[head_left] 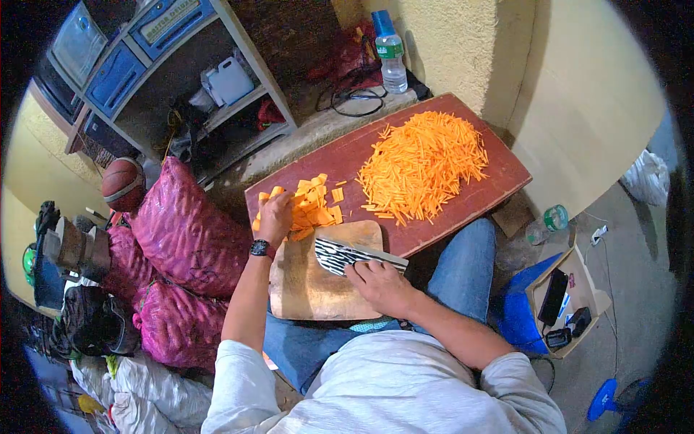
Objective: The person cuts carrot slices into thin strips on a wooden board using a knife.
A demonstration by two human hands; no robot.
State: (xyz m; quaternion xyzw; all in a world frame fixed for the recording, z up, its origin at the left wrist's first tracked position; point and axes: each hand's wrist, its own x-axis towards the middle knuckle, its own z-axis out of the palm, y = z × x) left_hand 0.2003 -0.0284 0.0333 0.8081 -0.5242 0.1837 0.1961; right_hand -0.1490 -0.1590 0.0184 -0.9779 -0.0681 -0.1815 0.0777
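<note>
Slices (316,205) lie against the nearer left hand (275,217), its grip unclear, while the right hand (383,286) clasps the striped knife (337,256).

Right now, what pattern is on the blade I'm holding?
The blade has black and white zebra-like stripes, clearest in the head view.

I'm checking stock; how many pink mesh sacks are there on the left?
3: a big sack beside the basketball, a partly covered sack below it, and a front sack. Others may be hidden.
</note>
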